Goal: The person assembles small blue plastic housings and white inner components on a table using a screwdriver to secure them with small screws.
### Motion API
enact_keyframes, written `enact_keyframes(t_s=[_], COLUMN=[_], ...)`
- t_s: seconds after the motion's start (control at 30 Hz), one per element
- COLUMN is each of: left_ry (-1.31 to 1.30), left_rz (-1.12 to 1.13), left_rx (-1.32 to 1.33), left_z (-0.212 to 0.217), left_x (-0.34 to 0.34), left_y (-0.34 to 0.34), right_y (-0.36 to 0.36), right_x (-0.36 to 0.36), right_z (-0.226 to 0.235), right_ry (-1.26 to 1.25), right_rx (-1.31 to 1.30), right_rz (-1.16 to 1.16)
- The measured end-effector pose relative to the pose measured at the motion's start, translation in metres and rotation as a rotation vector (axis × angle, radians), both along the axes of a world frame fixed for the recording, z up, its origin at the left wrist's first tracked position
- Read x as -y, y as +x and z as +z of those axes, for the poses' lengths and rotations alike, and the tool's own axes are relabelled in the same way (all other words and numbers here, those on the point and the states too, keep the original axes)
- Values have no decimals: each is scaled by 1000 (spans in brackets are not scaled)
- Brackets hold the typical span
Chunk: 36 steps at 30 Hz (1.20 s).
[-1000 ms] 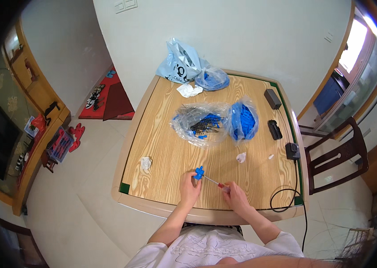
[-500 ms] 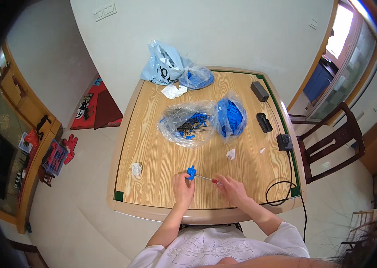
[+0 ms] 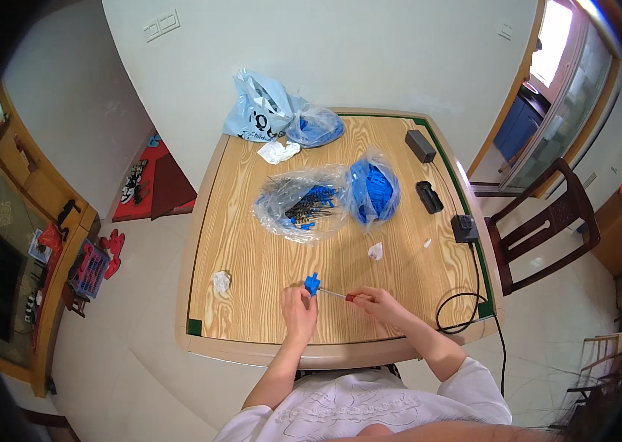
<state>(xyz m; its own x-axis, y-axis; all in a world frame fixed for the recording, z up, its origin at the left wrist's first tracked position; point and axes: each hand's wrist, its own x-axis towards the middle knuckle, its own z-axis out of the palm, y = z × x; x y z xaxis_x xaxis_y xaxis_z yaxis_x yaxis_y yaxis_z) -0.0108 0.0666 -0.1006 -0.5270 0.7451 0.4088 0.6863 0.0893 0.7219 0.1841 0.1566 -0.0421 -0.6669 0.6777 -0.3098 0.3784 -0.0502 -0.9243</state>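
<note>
My left hand [image 3: 299, 311] is closed on a small blue plastic part [image 3: 312, 283], holding it up over the near part of the table. In my right hand [image 3: 379, 303] is a screwdriver [image 3: 334, 293] with a red handle and a thin metal shaft. Its shaft points left, and the tip meets the side of the blue part. Beyond my hands lies an open clear bag [image 3: 300, 204] of dark screws and blue pieces. Beside it, to the right, another clear bag [image 3: 373, 191] is full of blue plastic parts.
At the back of the wooden table [image 3: 245, 258] sit a light blue bag [image 3: 258, 110] and a bag of blue parts [image 3: 315, 127]. Crumpled tissues [image 3: 221, 281] lie about. A black adapter [image 3: 464, 228], a black charger [image 3: 429, 197] and a looped cable [image 3: 458, 295] line the right side.
The whole view has shifted slightly. My right hand has turned a little around the screwdriver handle; my left hand keeps its hold on the blue part.
</note>
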Motion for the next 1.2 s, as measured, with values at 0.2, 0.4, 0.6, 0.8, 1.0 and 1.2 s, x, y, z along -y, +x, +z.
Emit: enact_keyframes(t_s=[0.2,0.4,0.6,0.8,1.0,1.2], left_ry=[33,18,-1,-38,23,74], left_rz=[11,40,42,91,9,-130], left_rx=[-53,-2,17,-167,-125,396], left_z=[3,2,7,16,1,16], left_x=[0,0,0,-4,2,1], left_y=[2,3,3,7,-2,25], right_y=[4,11,56,72,64,27], right_x=[-9,40,25,-8,-4,22], right_z=[-20,17,25,-21,-14,-2], right_ry=[-139,583,698,853,1032,925], right_rx=[-11,280,84,600,552,0], right_rz=[-5,2,-578,-500,-497,-394])
